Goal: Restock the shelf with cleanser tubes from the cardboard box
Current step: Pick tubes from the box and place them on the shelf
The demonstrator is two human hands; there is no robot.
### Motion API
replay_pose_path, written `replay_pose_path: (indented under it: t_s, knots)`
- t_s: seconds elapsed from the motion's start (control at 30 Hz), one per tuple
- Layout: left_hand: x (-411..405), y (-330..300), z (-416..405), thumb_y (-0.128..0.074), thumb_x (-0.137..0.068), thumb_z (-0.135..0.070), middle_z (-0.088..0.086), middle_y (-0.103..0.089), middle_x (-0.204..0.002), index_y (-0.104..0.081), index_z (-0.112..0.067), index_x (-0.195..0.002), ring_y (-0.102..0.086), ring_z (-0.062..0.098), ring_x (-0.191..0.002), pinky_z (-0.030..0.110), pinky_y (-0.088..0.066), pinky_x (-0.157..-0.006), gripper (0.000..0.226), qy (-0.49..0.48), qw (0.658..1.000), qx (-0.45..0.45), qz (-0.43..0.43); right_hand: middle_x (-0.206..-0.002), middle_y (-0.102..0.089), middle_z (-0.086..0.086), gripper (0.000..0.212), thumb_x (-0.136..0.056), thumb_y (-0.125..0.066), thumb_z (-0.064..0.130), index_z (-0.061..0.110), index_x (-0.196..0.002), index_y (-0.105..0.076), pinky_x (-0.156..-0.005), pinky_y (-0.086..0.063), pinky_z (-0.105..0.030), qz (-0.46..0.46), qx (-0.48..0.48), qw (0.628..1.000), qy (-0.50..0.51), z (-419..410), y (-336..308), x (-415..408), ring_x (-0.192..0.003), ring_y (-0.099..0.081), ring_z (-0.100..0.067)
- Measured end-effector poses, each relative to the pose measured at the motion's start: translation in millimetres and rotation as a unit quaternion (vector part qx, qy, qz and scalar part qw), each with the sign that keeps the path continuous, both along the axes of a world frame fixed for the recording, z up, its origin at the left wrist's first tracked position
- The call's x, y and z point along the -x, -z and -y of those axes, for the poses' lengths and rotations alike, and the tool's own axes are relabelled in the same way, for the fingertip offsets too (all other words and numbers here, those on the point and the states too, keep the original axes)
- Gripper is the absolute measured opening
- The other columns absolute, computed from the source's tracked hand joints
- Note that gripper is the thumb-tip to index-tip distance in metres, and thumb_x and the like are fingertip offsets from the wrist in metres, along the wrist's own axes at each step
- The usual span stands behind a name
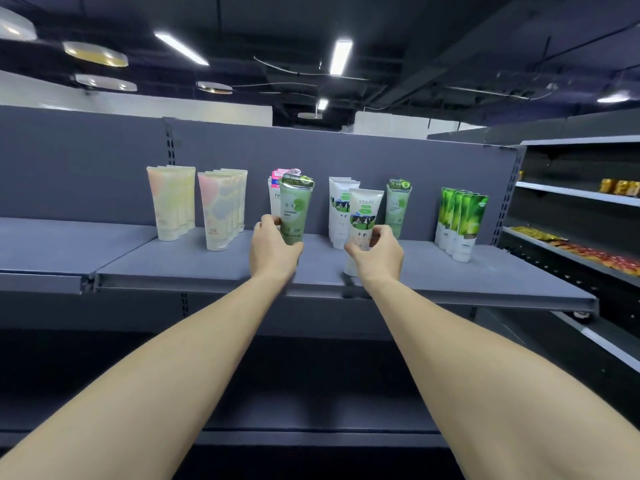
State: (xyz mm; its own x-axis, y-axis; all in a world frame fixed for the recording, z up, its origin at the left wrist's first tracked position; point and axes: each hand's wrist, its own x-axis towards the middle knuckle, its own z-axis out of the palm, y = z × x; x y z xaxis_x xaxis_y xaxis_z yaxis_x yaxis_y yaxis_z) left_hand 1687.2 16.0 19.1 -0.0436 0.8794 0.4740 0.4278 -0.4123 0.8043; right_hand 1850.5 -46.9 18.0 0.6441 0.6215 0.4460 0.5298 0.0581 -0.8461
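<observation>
Both arms reach up to the grey shelf (pixel 207 268). My left hand (pixel 273 251) grips a pale green seaweed cleanser tube (pixel 295 207) by its lower end, upright, in front of a white and pink tube (pixel 275 192). My right hand (pixel 377 252) holds a white tube with a cow picture (pixel 363 216), upright, its cap near the shelf's front edge. Behind it stands a row of matching white tubes (pixel 337 209) and one pale green tube (pixel 397 206). The cardboard box is out of view.
Pastel yellow tubes (pixel 171 206) and pastel pink tubes (pixel 221 213) stand on the left of the shelf, bright green tubes (pixel 460 220) on the right. A side shelving unit (pixel 571 195) with snack packets stands at the right. A dark lower shelf (pixel 311 434) lies below.
</observation>
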Motion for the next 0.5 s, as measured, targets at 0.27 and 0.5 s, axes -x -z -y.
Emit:
replay_pose_path:
  t_s: [0.27,0.5]
  knots:
    - [-18.2,-0.5,-36.2,-0.077,-0.075,-0.02,0.004,-0.06,-0.116,-0.049,-0.015,-0.116,-0.061,0.023,-0.1,0.038,-0.053,-0.081,0.05,-0.023,1.0,-0.012,-0.001,-0.108,-0.062,0.0,0.042,-0.078,-0.079,0.023,0.017,-0.11,-0.052,-0.074,-0.043,-0.029,0.007,0.03,0.999,-0.022,-49.2,-1.2,-18.0,-0.092,-0.059,-0.017]
    - [-28.6,3.0,-55.7,-0.077,-0.075,-0.02,0.004,-0.06,-0.113,-0.049,-0.014,-0.113,-0.061,0.021,-0.094,0.03,-0.045,-0.07,0.047,-0.029,0.999,-0.019,0.003,-0.114,-0.06,-0.003,0.041,-0.081,-0.077,0.022,0.015,-0.111,-0.049,-0.073,-0.038,-0.029,-0.008,0.049,0.998,-0.023,-82.3,-0.1,-25.8,-0.09,-0.051,-0.018]
